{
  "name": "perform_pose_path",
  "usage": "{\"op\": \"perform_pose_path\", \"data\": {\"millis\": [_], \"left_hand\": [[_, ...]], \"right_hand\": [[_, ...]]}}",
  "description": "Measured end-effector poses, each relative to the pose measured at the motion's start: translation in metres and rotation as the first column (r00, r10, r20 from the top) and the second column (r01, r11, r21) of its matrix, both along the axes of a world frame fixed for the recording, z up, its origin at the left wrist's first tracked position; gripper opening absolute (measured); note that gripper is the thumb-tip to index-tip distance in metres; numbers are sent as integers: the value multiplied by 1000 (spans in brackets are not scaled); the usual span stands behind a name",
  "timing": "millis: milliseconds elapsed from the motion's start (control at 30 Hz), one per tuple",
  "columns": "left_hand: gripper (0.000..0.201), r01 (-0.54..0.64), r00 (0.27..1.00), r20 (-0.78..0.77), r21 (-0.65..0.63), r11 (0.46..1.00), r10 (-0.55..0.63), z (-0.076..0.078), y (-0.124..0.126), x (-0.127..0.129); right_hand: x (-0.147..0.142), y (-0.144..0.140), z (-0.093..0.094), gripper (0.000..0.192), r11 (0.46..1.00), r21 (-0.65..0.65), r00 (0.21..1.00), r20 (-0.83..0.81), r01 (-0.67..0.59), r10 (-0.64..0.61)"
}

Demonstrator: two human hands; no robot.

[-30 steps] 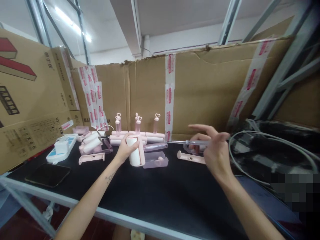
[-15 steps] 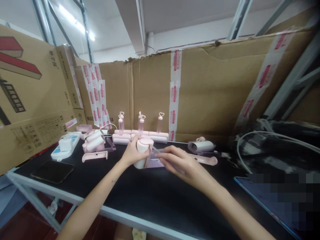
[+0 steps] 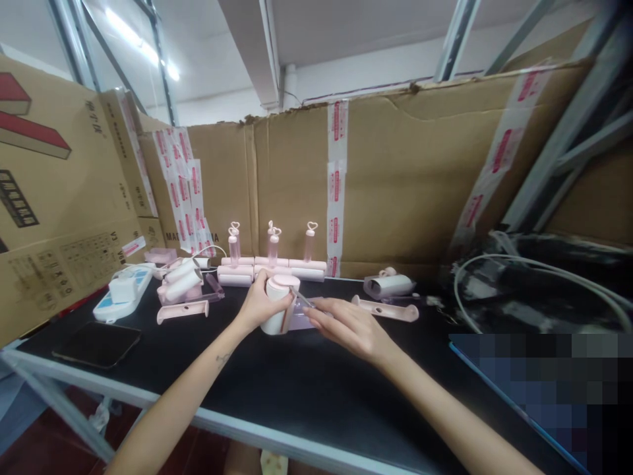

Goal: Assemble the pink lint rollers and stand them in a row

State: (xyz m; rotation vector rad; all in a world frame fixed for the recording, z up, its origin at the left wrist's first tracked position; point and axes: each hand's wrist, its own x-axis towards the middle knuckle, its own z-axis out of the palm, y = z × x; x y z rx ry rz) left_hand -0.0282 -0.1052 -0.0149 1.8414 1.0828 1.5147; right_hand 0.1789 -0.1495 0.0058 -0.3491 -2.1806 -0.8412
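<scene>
My left hand is wrapped round a white cylinder with a pink cap, held upright above the table. Between the fingers of my right hand is a thin metal tool, and its tip meets the edge of the pink cap; its exact kind is too small to make out. Just behind the cylinder lies a clear lilac plastic piece, partly hidden by my hands. A long pink tray-like part rests beyond my right hand.
Pink and white cylinders stand in a row at the back, with heart-topped tubes on them. Left are a pink bracket, loose tubes, a power strip and a phone. A wrapped tube and cable lie right.
The tool in my right hand has come closer to the cap's edge and now touches it. The cylinder has turned slightly in my left hand. The whole view has shifted a little.
</scene>
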Motion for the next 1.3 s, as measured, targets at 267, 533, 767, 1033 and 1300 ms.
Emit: {"op": "perform_pose_path", "data": {"millis": [267,533,767,1033,1300], "left_hand": [[40,122,914,396,-66,990,-86,12,-5,25],[48,245,754,652,-166,955,-80,27,0,53],[41,513,698,679,-253,820,-227,20,-24,58],[37,432,701,688,-198,880,-189,32,-30,58],[38,138,605,796,-130,982,20,45,3,6]], "right_hand": [[-2,6,0,16,999,-48,981,-193,-21,12],[14,3,23,15,971,-212,768,-639,-113,-50],[12,21,5,12,911,-106,850,-328,400,-411],[6,13,6,21,880,-178,828,-298,440,-474],[65,35,19,23,686,-480,576,-379,547,-724]]}}
